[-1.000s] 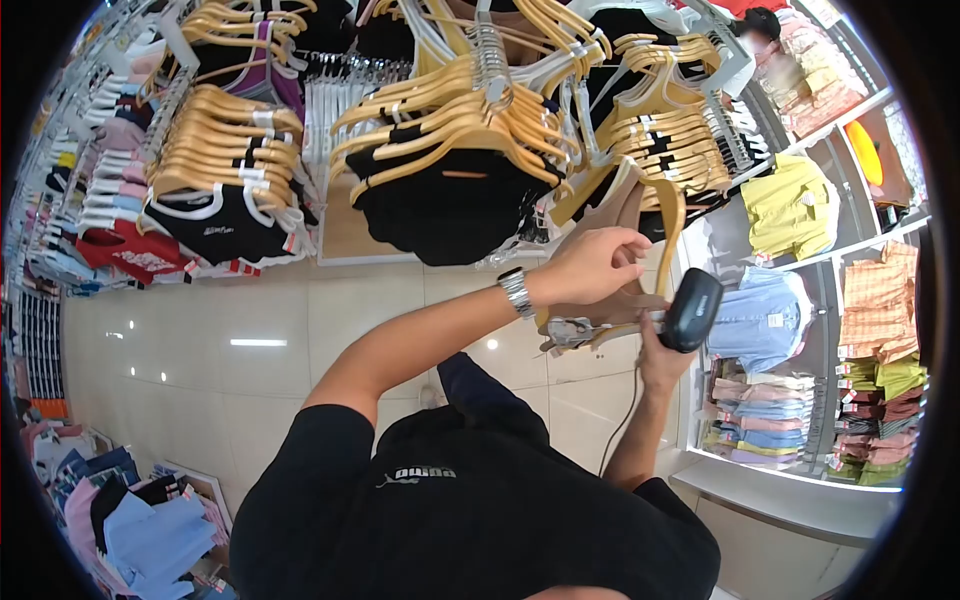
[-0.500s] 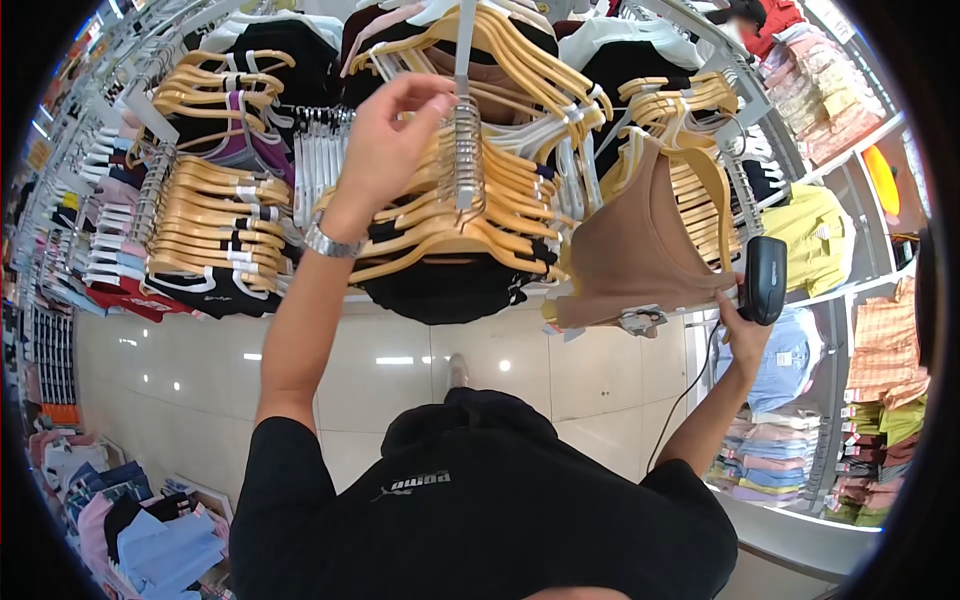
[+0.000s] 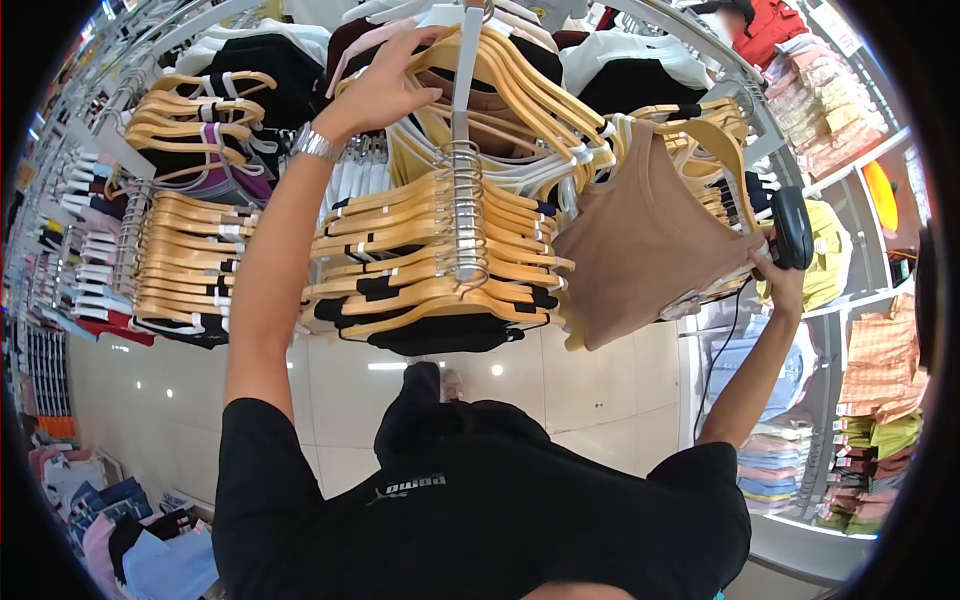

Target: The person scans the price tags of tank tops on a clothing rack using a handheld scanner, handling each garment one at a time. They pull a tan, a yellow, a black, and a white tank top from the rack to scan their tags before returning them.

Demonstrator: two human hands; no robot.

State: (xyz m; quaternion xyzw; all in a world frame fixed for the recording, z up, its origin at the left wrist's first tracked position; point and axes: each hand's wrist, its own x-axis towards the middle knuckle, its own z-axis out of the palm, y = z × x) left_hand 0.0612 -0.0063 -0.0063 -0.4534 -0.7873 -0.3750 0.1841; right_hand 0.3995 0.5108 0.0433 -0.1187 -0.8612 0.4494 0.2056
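My left hand (image 3: 385, 88), a metal watch on its wrist, reaches to wooden hangers (image 3: 490, 50) at the rack's upper middle. Its thumb and fingers are apart, beside a hanger's end. At the right, my right hand (image 3: 782, 282) is closed round the handle of a black corded device (image 3: 791, 228), its fingers also against the shoulder edge of a brown sleeveless top (image 3: 640, 240). That top is on a wooden hanger (image 3: 725, 160), tilted. Between my hands, a dense row of wooden hangers (image 3: 430, 250) with black garments hangs from a metal arm (image 3: 461, 130).
More wooden hangers (image 3: 190, 255) hang at the left. Shelves with folded clothes (image 3: 780, 465) and a yellow garment (image 3: 825, 260) stand at the right. A pile of clothes (image 3: 165, 560) lies lower left. Tiled floor (image 3: 600, 395) shows below the rack. Part of another person (image 3: 730, 20) appears at the upper right.
My left hand has moved up to the hangers farther back. My right hand, the device and the brown top have shifted up and right. A leg has come forward.
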